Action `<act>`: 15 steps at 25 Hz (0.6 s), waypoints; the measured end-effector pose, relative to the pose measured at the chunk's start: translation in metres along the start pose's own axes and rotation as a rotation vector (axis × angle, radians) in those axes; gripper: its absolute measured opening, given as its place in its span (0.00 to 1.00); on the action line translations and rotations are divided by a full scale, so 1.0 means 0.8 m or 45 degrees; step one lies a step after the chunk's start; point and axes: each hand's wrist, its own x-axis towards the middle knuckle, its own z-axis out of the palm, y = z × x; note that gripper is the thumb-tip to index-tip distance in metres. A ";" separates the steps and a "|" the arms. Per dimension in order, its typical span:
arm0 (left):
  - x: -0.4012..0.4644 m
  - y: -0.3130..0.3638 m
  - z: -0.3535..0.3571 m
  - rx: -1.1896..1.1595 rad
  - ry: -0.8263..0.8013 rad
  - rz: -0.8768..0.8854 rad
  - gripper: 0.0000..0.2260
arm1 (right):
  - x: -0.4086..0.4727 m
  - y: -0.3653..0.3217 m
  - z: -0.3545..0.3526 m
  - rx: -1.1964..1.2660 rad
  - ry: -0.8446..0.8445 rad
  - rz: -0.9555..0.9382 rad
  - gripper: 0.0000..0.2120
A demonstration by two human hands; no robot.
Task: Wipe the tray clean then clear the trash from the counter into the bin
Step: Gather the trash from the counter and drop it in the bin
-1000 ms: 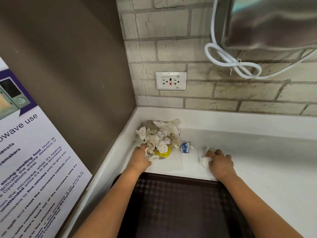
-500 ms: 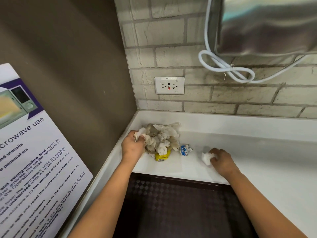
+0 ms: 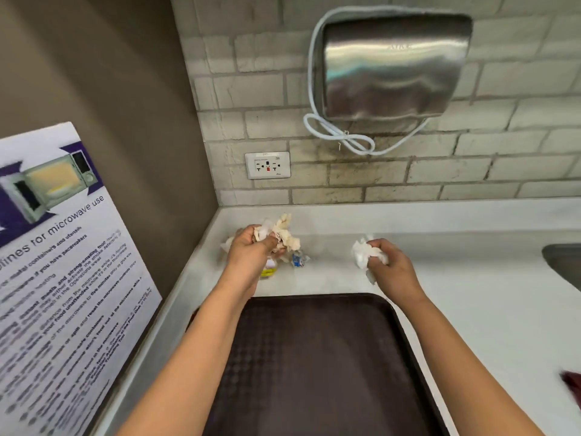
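Room: brick wall (image 3: 408,180) at the back, brown wall on the left with a microwave poster (image 3: 63,262).
On the wall: shiny metal hand dryer (image 3: 390,64) with a looped white cord, and a white plug socket (image 3: 267,165) below it.
Table: white table (image 3: 471,294), with a corner of a sink (image 3: 564,262) at the right edge.
Tray: dark tray (image 3: 314,366) lies flat on the table, near the person.
Left hand: left hand (image 3: 251,251) has its fingers closed round a big wad of dirty napkins (image 3: 284,234), lifted off the table.
Right hand: right hand (image 3: 393,269) pinches a small white tissue (image 3: 361,253).
Left behind: yellow wrapper (image 3: 268,272) and blue wrapper (image 3: 298,259) lie on the table just under the left hand.
Bin: not in view.
What could go wrong: the wad looks loose, so bits may drop on the way to the bin.
Also: the 2 small wrappers may be forgotten.
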 end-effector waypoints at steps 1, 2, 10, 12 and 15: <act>-0.017 0.001 0.007 0.003 -0.037 -0.005 0.09 | -0.018 -0.005 -0.006 0.007 0.017 0.021 0.09; -0.037 0.002 0.011 0.003 -0.084 -0.013 0.09 | -0.040 -0.009 -0.012 0.007 0.035 0.041 0.08; -0.208 -0.037 0.010 -0.072 -0.496 -0.199 0.08 | -0.227 -0.006 -0.083 -0.085 0.208 0.074 0.14; -0.241 -0.055 0.015 -0.075 -0.540 -0.257 0.09 | -0.268 0.005 -0.107 -0.078 0.316 0.092 0.14; -0.282 -0.080 0.038 -0.004 -0.615 -0.302 0.08 | -0.322 0.034 -0.141 -0.028 0.430 0.130 0.10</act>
